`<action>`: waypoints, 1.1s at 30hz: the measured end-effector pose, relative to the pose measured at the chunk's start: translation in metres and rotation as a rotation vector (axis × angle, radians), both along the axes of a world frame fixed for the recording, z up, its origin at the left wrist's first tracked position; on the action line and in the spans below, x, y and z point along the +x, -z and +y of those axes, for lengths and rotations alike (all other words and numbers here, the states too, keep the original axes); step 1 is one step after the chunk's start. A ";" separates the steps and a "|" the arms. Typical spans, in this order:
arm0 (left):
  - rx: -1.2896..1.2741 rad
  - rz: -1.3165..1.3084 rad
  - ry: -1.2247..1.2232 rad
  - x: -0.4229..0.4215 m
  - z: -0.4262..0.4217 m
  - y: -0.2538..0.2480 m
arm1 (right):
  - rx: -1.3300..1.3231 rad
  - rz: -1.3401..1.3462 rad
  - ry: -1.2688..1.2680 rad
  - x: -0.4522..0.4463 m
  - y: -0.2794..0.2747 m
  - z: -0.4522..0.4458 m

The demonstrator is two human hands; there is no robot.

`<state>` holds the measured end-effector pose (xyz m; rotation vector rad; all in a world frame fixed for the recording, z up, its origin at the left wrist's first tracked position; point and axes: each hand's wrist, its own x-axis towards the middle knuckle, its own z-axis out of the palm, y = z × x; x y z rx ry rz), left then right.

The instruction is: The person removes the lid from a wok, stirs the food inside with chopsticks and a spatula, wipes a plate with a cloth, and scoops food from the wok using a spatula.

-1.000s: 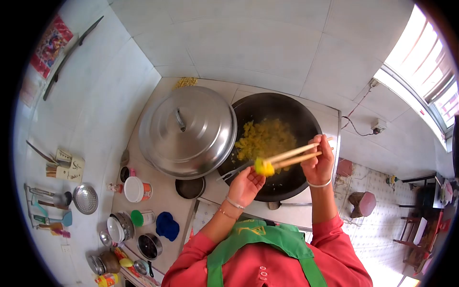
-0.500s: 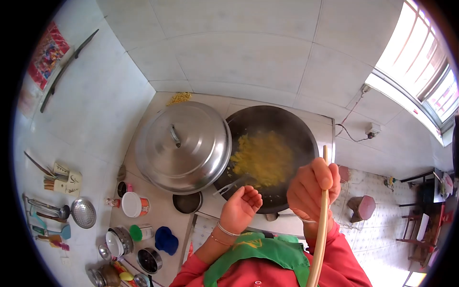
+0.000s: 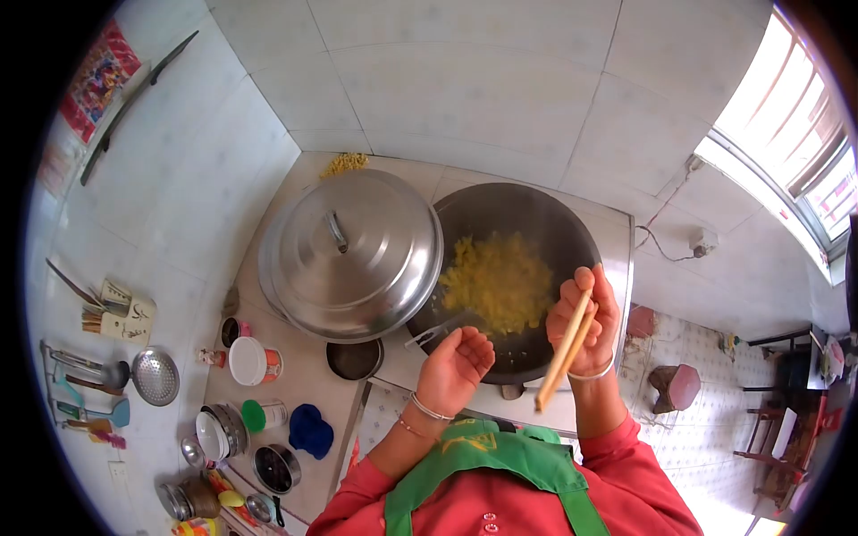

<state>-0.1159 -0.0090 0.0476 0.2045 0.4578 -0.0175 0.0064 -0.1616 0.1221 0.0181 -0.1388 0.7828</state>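
Observation:
My right hand (image 3: 587,322) is closed around a pair of wooden chopsticks (image 3: 565,359), held over the right edge of the black wok (image 3: 559,219). The sticks slant down and left from my fingers, their lower ends close together. Yellow food pieces (image 3: 496,281), blurred by steam, lie in the wok. My left hand (image 3: 456,368) is at the wok's lower left rim, palm up and fingers loosely curled, with nothing seen in it. Just beside it a metal handle (image 3: 431,334) sticks out over the rim; whether it belongs to a utensil or the wok is unclear.
A large steel lid (image 3: 357,268) lies left of the wok, overlapping a small dark pan (image 3: 353,360). A white tub (image 3: 255,362), a green-lidded jar (image 3: 264,414), a blue cloth (image 3: 310,431) and a steel pot (image 3: 277,469) stand left. A skimmer (image 3: 155,375) hangs on the wall.
The chopsticks have swung from pointing up past my right hand to slanting down-left, showing as two sticks. My right hand has moved slightly up; the left hand stays near the handle.

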 end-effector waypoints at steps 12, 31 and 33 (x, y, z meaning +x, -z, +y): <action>-0.012 0.034 -0.173 -0.006 0.030 0.019 | -0.364 0.389 0.029 -0.035 0.092 -0.023; 0.032 0.048 -0.306 -0.019 0.079 0.041 | -0.872 0.631 -0.251 -0.148 0.265 -0.033; 0.025 0.058 -0.300 -0.024 0.080 0.043 | -0.832 0.685 -0.189 -0.149 0.275 -0.016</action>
